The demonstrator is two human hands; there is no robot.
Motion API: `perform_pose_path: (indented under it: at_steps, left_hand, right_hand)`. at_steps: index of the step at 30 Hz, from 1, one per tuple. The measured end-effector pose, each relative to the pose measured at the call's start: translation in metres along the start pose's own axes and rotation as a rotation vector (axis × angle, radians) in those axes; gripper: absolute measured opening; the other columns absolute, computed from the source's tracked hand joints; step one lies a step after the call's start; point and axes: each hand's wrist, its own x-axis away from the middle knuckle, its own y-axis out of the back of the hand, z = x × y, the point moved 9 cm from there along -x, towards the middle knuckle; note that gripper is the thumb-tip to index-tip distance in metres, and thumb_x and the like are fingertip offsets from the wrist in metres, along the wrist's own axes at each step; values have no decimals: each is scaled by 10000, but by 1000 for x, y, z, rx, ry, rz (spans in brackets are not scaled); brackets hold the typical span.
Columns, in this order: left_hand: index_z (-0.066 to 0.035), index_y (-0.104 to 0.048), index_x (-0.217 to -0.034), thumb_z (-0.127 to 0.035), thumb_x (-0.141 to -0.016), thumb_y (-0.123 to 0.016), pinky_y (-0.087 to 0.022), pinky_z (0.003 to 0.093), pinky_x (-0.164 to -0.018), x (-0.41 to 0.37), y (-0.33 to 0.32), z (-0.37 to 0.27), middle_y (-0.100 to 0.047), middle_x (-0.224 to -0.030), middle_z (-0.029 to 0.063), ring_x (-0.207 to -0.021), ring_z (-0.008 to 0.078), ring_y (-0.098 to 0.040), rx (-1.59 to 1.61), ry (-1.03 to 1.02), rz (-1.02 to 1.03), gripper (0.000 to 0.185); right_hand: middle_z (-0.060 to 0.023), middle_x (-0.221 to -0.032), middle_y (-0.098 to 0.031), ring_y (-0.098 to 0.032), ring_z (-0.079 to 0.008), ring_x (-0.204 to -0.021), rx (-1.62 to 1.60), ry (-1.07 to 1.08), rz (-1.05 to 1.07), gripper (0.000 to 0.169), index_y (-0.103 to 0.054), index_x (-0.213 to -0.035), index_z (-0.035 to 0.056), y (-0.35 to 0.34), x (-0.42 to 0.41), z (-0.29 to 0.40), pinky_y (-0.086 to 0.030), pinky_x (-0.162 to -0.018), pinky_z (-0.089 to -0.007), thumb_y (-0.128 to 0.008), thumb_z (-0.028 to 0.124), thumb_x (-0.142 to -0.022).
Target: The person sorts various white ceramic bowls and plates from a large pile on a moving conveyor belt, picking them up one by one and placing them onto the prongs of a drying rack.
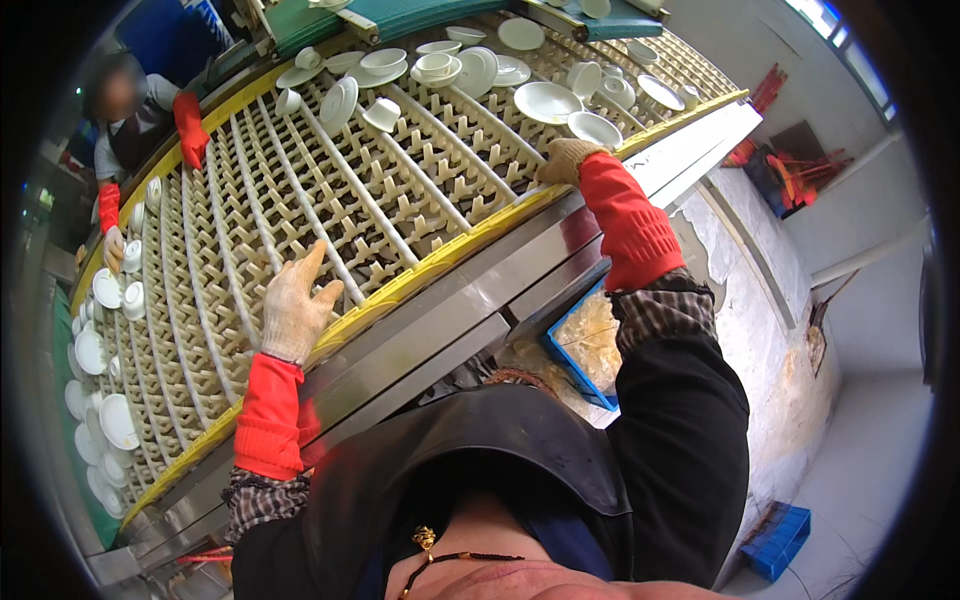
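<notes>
A wide pegged conveyor belt [420, 176] with a yellow edge runs in front of me. My left hand [298, 304], in a pale knit glove and red sleeve cover, is spread over the belt's near edge and holds nothing. My right hand [566, 160], also gloved, rests at the belt's near edge, beside a white plate [595, 129]; its fingertips are partly hidden, and whether it grips anything cannot be told. White plates, bowls and cups lie at the belt's far side, among them a large plate [547, 102] and a cup [382, 114]. More dishes, such as a plate [118, 421], stand at the left end.
A person in red gloves or sleeves [139, 120] reaches over the belt's far left side. Green belts [427, 16] adjoin at the top. Below the steel frame [435, 300] sits a blue crate [577, 367] with clear plastic; another blue crate [776, 541] stands on the floor.
</notes>
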Motion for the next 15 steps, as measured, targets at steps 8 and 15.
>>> perform_pose_path:
  at_steps: [8, 15]
  left_hand:
    - [-18, -577, -1360, -208, -854, -726, -499, 401, -969, 12, -8, 17, -663, -1225, 208, -1105, 353, -647, 221, 264, 30, 561]
    - [-19, -621, -1296, -208, -836, -727, -503, 428, -740, 20, -26, -4, -665, -898, 175, -791, 339, -626, 119, 126, -34, 509]
  right_hand:
    - [-162, -925, -698, -703, -278, -906, -173, 303, -246, 216, -693, -974, 60, -4, 11, 17, -541, -755, -352, -556, 222, -928]
    - [-228, -974, -697, -669, -396, -972, -159, 224, -140, 537, -696, -1015, 58, -23, 49, 21, -515, -862, -450, -633, 557, -827]
